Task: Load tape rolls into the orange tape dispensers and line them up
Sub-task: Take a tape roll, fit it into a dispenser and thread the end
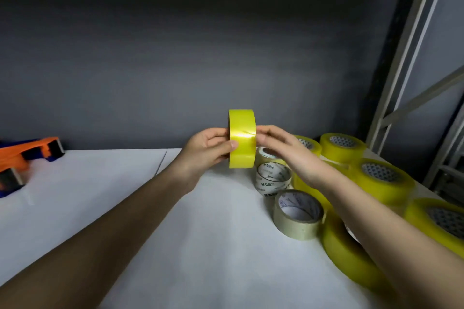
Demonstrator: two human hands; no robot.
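Left hand [209, 145] and right hand [281, 149] each grip the upright yellow tape roll [242, 142]; right fingertips possibly picking its edge.

- The tape roll [242, 138] held up in the middle is bright yellow and glossy.
- The big rolls at the right, for example the far one [342, 147], are yellow; their cores show a grey-and-white honeycomb pattern.
- The near small roll [298, 218] is pale beige, almost transparent.
- The middle small roll [273, 178] is clear with a white core and dark printed letters.
- The dispensers [23, 158] at the far left are orange with blue parts.
- The table [125, 208] is white.
- The wall [175, 57] is dark grey.
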